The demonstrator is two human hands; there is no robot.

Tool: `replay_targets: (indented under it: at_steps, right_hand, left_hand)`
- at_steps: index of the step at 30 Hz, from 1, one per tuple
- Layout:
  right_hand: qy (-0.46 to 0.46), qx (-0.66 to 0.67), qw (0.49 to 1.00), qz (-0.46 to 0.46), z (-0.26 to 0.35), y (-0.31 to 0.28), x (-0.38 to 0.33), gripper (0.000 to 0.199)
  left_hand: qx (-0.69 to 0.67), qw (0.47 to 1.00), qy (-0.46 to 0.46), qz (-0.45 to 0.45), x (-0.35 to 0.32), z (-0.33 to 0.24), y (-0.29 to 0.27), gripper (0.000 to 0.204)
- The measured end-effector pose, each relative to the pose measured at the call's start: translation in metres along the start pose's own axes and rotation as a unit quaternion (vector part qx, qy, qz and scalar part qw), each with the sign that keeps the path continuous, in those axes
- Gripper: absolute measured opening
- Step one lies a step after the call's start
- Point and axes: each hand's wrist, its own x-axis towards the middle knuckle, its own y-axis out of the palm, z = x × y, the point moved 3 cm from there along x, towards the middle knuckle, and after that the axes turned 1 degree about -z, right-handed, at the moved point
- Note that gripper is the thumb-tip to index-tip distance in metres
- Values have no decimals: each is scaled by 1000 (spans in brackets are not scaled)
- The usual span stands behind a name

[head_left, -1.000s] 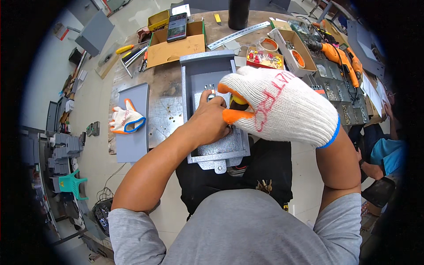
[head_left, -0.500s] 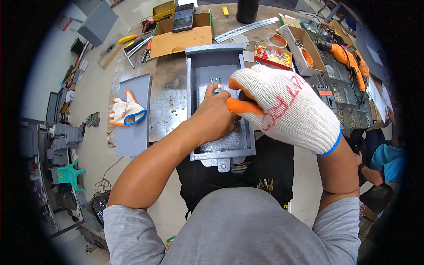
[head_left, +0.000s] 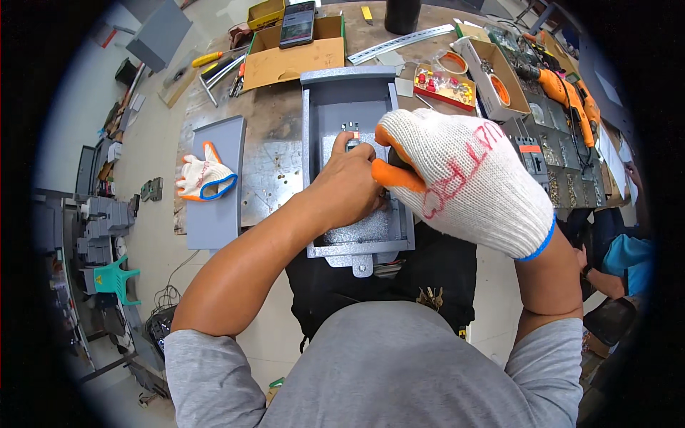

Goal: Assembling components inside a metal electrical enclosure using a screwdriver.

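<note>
The open grey metal box (head_left: 347, 74) being worked on lies beneath and around the fingers, its near end above the person's lap. Well to the left of the fingers a flat grey panel (head_left: 214, 227) lies apart from it, leaving the box uncovered. The gloved right hand (head_left: 467, 175) leans over the box's right side, and the bare left hand (head_left: 349, 178) reaches inside it. A spare glove (head_left: 203, 177) rests on the panel, left of the left fingers. The right fingers are clenched around a dark handle (head_left: 402, 160) whose tip is hidden. Smallest is a small fitting (head_left: 353, 138) at the left fingertips, inside the box; whether those bent fingers pinch it or merely steady it, I cannot tell. Getting it into the box looks done, and the work on it seems under way; whether it is fastened yet does not show, and closing up the box appears left.
</note>
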Motion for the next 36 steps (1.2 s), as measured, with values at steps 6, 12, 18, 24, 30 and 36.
replay_targets:
  at_steps: [6, 12, 18, 24, 30, 36]
  right_hand:
    - [-59, 7, 996, -63, -7, 8, -13, 63]
    - [-83, -16, 986, -143, -6, 11, -19, 57]
    - [-22, 34, 996, -76, -7, 12, 1, 47]
    - [16, 48, 998, -28, -13, 4, 17, 36]
    - [43, 86, 988, -124, -11, -58, 0, 35]
    - [142, 168, 968, -120, -37, -50, -38, 42]
  left_hand:
    - [-40, 996, 25, -79, -7, -3, -3, 24]
    - [25, 999, 30, -37, -5, -5, 0, 26]
    - [32, 998, 42, -41, -5, -2, 0, 25]
    - [40, 996, 9, 82, 4, 0, -13, 28]
    - [15, 1000, -10, 13, 1, 0, -28, 32]
    - [71, 995, -13, -65, -13, 7, -32, 33]
